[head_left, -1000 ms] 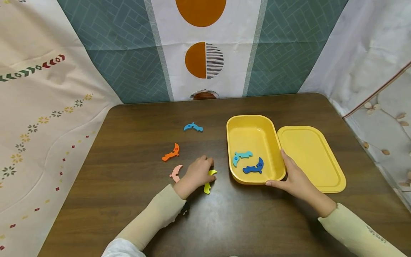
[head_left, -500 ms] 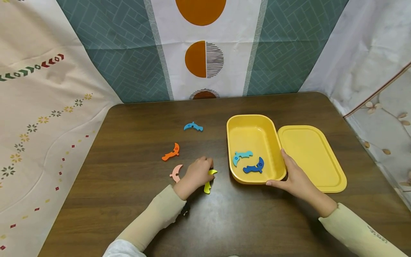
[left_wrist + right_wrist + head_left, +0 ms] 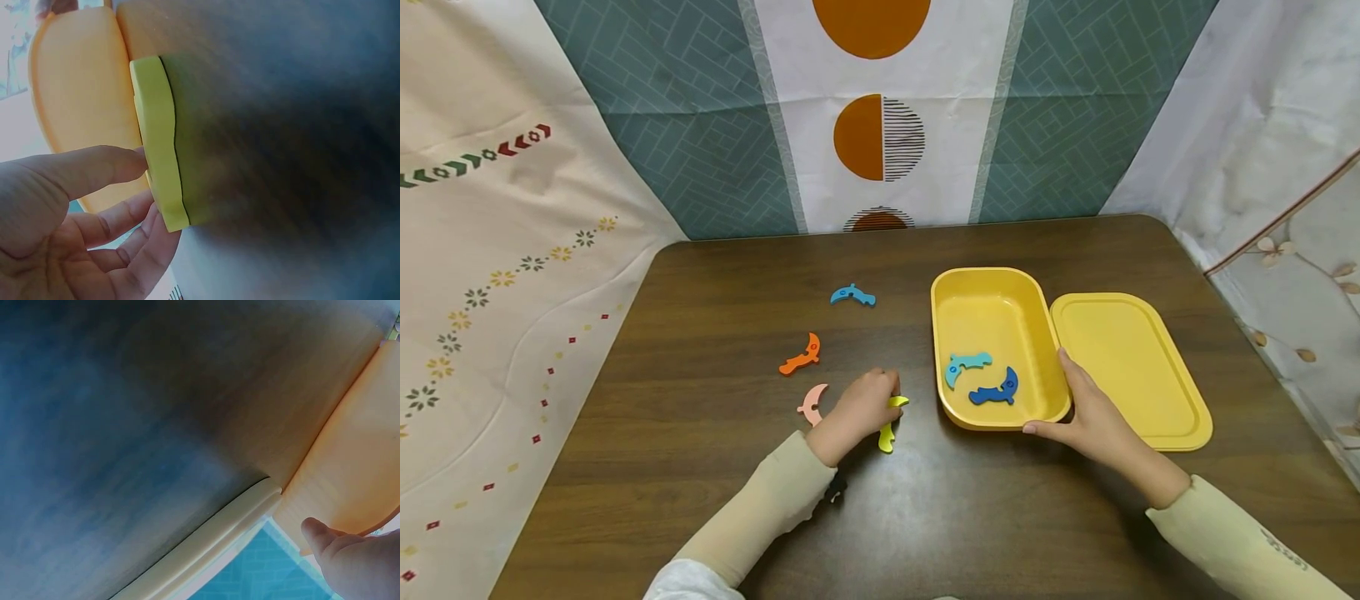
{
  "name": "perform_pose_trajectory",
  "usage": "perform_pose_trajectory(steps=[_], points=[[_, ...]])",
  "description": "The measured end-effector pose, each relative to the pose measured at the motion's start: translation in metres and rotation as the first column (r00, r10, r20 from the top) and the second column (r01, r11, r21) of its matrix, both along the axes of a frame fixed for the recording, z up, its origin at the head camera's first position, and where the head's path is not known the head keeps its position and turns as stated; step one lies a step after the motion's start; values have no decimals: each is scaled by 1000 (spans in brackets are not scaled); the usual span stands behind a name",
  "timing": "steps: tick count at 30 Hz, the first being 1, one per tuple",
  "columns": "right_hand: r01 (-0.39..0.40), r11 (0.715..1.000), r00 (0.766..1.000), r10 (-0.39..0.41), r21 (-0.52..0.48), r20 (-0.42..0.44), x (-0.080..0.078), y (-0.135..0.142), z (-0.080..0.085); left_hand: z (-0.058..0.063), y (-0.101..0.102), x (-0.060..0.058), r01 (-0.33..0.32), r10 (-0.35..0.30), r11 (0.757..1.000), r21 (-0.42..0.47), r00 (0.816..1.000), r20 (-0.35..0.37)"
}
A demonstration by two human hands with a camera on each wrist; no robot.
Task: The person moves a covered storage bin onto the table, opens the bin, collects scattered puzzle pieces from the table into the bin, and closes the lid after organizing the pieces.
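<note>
Pinching a yellow piece (image 3: 155, 125), likely light, stiff, best edge-held, left hand (image 3: 865, 402) is working beside the tub (image 3: 988, 312) right hand (image 3: 1088, 421) is gripping.

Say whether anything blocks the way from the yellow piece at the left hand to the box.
Nothing loose shows between the yellow piece and the box; only the box's left wall would likely need clearing. The right hand holds the near right corner, off that path.

No readable text, brand or number. Line of small dark lettering (image 3: 1283, 550) on right sleeve (image 3: 1240, 530), too blurred to make out. Round marks on orange piece (image 3: 803, 358) and dark blue piece (image 3: 996, 394), too small to tell whether letters or numbers.
</note>
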State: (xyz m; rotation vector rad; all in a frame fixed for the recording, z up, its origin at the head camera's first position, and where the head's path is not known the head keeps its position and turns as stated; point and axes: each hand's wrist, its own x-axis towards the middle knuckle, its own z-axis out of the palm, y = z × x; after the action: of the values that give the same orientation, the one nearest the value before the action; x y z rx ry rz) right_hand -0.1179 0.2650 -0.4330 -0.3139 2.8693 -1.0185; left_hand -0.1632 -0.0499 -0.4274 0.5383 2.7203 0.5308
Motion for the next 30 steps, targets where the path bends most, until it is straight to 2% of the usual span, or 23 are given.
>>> perform_pose_trajectory(steps=[8, 15, 22, 30], points=[[-1, 1000, 1000, 1, -3, -2, 1, 0, 1, 0, -1, 1, 24, -23, 999, 26, 999, -24], [1, 1000, 1000, -1, -3, -1, 1, 1, 0, 2, 0, 1, 23, -23, 999, 43, 1000, -2], [0, 1000, 1000, 0, -3, 1, 1, 0, -1, 1, -1, 2, 61, -59, 996, 64, 997, -40], [-2, 1000, 1000, 2, -3, -1, 0, 0, 0, 0, -2, 2, 66, -62, 994, 82, 997, -50]])
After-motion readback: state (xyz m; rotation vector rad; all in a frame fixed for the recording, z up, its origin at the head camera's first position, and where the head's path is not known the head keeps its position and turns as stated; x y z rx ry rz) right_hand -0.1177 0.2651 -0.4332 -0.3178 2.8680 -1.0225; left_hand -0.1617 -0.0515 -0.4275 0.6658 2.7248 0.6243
